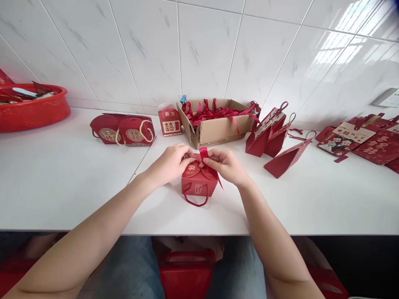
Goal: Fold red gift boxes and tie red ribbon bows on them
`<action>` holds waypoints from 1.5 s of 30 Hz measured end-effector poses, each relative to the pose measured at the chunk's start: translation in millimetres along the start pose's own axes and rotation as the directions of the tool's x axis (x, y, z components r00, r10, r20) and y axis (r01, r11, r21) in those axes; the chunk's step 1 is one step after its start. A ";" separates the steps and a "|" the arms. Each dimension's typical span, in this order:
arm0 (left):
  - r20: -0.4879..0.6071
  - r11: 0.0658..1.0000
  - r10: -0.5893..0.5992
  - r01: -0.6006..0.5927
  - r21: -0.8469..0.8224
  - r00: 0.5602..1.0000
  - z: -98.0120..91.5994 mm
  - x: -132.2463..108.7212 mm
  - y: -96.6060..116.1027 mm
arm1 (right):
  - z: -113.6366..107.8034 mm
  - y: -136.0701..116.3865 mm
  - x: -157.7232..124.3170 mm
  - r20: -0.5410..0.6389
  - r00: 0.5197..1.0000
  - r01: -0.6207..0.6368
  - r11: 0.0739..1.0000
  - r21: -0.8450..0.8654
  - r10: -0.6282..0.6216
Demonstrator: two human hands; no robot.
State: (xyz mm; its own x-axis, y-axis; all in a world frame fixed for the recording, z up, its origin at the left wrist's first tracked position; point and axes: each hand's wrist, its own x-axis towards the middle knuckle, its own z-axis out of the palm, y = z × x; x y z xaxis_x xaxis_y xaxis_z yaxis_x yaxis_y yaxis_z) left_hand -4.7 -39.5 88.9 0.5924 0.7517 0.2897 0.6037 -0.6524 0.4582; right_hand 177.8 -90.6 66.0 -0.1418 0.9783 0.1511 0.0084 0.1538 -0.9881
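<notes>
A small red gift box (199, 185) with gold lettering and a twisted red cord handle stands on the white table near its front. Across its top lies a red ribbon (203, 153), looped upward, with one tail hanging down the right side. My left hand (178, 162) is at the box's upper left, fingers closed in a pinch on the ribbon at the middle. On the right, my right hand (225, 165) pinches the ribbon between thumb and forefinger beside the loop. The fingertips partly hide where the ribbon crosses.
Behind the box sits an open cardboard box (226, 131) full of red ribbons. Two red boxes with cord handles (123, 129) and a small red carton (170, 120) stand left of it. Several folded red boxes (286, 158) are at right. A red basin (34, 114) is far left.
</notes>
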 end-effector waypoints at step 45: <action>-0.027 0.753 0.058 -0.061 -0.655 0.998 11.6 -0.3 -26.8 | 32.7 11.7 0.0 -0.355 0.918 0.073 0.956 -0.286 -0.176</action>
State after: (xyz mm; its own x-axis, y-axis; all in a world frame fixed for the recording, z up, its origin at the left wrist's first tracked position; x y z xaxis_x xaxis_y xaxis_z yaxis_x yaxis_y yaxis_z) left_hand -14.8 -23.4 66.7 0.6116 0.7152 0.3382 0.0693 -0.4742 0.8777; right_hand 145.5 -93.3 53.5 0.2194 0.9205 0.3233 0.2807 0.2578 -0.9245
